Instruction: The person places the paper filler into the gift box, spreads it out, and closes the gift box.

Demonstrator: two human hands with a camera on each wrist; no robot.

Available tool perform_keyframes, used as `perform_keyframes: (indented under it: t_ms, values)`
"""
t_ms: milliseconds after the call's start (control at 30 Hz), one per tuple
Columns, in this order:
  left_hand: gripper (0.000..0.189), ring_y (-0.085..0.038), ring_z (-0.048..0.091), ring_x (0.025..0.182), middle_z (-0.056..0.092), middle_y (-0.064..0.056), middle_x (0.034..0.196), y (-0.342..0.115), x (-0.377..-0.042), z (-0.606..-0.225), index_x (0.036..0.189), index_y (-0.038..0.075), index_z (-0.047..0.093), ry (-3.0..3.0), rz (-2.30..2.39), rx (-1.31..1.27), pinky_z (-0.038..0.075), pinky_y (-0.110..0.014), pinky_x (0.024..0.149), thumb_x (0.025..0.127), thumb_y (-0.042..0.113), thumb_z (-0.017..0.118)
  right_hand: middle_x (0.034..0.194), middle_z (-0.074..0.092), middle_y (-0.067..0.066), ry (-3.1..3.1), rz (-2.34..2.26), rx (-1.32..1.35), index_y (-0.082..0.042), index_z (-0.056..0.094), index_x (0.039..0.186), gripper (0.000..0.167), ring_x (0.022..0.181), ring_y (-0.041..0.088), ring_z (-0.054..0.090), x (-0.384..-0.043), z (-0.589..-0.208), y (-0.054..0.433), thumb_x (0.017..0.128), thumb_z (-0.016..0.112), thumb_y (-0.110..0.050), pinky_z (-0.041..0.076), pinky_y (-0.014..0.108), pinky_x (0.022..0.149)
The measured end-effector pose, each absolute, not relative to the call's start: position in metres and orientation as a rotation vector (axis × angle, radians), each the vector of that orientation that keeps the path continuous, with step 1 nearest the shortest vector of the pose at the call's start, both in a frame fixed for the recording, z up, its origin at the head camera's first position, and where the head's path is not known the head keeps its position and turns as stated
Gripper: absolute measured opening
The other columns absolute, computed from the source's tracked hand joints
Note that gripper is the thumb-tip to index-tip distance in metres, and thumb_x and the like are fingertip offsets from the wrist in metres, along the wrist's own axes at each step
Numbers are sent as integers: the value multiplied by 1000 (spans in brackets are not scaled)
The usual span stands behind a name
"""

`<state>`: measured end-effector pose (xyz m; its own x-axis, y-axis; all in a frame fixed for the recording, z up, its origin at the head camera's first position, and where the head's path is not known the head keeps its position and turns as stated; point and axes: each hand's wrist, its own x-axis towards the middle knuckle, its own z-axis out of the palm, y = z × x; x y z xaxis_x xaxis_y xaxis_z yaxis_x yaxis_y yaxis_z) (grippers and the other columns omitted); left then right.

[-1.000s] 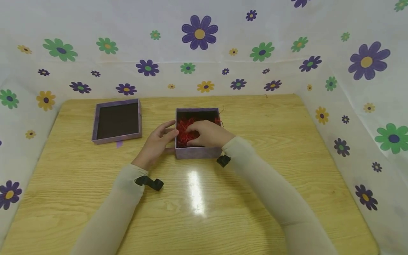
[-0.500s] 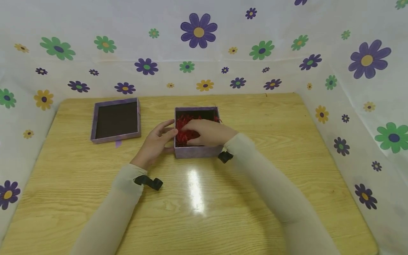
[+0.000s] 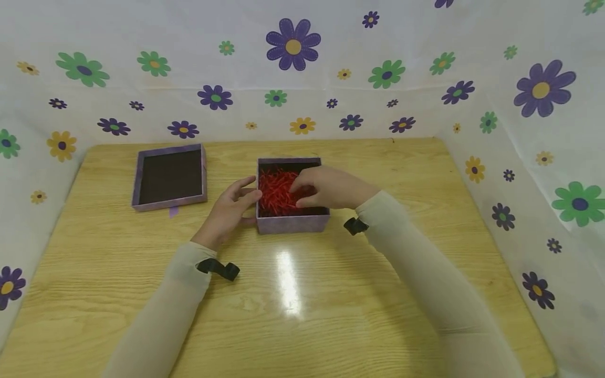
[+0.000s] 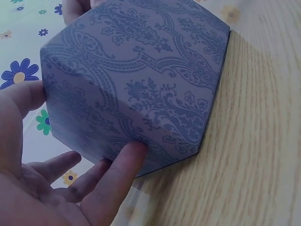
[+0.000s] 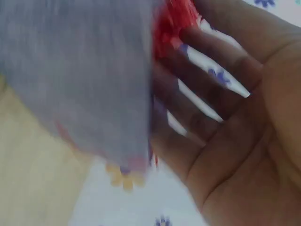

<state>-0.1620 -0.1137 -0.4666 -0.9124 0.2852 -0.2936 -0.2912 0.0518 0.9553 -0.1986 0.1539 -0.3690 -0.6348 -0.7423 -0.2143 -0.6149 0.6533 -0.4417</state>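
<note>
A purple patterned box [image 3: 290,224] stands upright on the wooden table, its dark inside holding a nest of red shredded paper [image 3: 275,193]. My left hand [image 3: 227,212] rests against the box's left wall with fingers spread; in the left wrist view the thumb and fingertips touch the patterned side [image 4: 141,84]. My right hand [image 3: 337,187] reaches over the right wall. Its thumb and fingers stand apart, with their tips at the red shreds. The right wrist view, partly blurred, has the fingers passing beyond the box wall [image 5: 80,75] to the shreds [image 5: 176,23].
The matching lid [image 3: 171,177] lies inside up on the left of the table [image 3: 331,294]. A small purple scrap [image 3: 174,211] sits at its front edge. White flowered cloth [image 3: 241,68] hangs behind and at both sides.
My right hand has shifted right and slightly back inside the box, uncovering more of the red shreds, which look more spread out. My left hand stays against the left wall.
</note>
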Motion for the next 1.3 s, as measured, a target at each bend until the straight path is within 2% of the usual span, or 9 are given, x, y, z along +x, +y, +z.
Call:
perform_keyframes:
  t_ms: [233,367,567,700,867,967,1100,1300]
  values:
    - [71,-37,52,136,44,-15,154,-115,-159,-467,162,26,34,1916,1930,-23,56,-53,97,101,47,65,106,65,1,2443,-400,-991,-10,67,121,27,96,17,58,-194,-401,114,102,68,-29,49,33,88]
    - [72,-37,52,136,43,-15,154,-115,-158,-467,162,26,34,1917,1928,-22,56,-54,98,101,49,65,112,64,0,2430,-434,-932,-11,66,126,31,101,16,58,-196,-408,106,102,68,-31,49,33,92]
    - [72,-36,52,136,43,-15,154,-115,-159,-467,163,25,33,1897,1943,-20,56,-53,98,102,47,64,123,66,1,2444,-402,-979,-12,66,133,36,112,16,60,-195,-403,111,104,66,-32,48,34,103]
    - [72,-36,53,135,43,-15,154,-114,-160,-467,163,25,33,1885,1945,-18,56,-51,97,102,46,65,136,64,4,2527,-405,-992,-11,64,139,40,126,20,59,-188,-390,121,104,66,-31,45,37,111]
    - [73,-37,54,134,44,-15,153,-113,-161,-465,163,24,32,1909,1940,-13,57,-50,96,102,47,65,162,39,12,2681,-540,-729,-12,52,151,58,150,30,35,-180,-384,125,102,66,-40,34,47,121]
    - [74,-37,53,135,44,-15,154,-113,-161,-465,163,22,31,1901,1947,-13,57,-50,96,102,46,65,165,29,18,2669,-576,-536,-9,42,157,73,151,35,31,-180,-392,117,101,63,-51,34,51,120]
    - [77,-37,52,136,43,-15,154,-111,-162,-466,164,19,29,1882,1959,-10,57,-50,96,102,45,66,159,37,22,2571,-588,-396,-4,37,157,84,145,37,41,-182,-405,104,99,58,-60,40,52,116]
    - [76,-37,52,136,43,-16,154,-111,-163,-468,163,18,30,1896,1961,-23,60,-47,91,101,45,66,146,55,15,2515,-549,-440,-6,45,152,73,134,29,53,-185,-408,98,101,58,-57,44,46,113]
